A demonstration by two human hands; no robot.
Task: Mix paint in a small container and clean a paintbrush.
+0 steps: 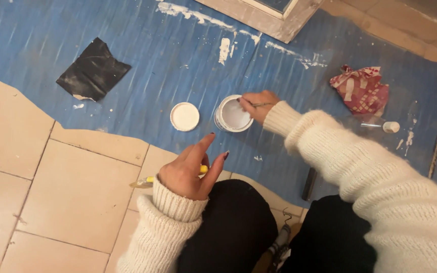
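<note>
The right hand (pixel 259 105) is at the far edge of a small open paint can (pixel 232 114). It pinches a thin brush (pixel 257 104) between the thumb and fingers. The brush lies almost flat, with its long line going side to side. Its tip points left, over the white paint inside the can. So the can is just to the left of this hand, touching it or very close.

The paint can stands on a blue sheet (pixel 142 55) that covers part of the tile floor (pixel 77 202). The can is open. Its round white lid (pixel 184 116) lies flat on the sheet just to the left, near the can but not touching it.

The left hand (pixel 190 172) is nearer to the person, above the knee. Its fingers are spread open and point up toward the can. It holds nothing. Under it peeks something thin with a yellow part (pixel 150 180), lying on the tiles. I cannot tell what it is.

The right hand is much closer to the can than the left hand. The left hand is closer to the lid.

Farther off lie a black sheet of sandpaper (pixel 93 71) on the left and a red and white rag (pixel 361 89) on the right.
</note>
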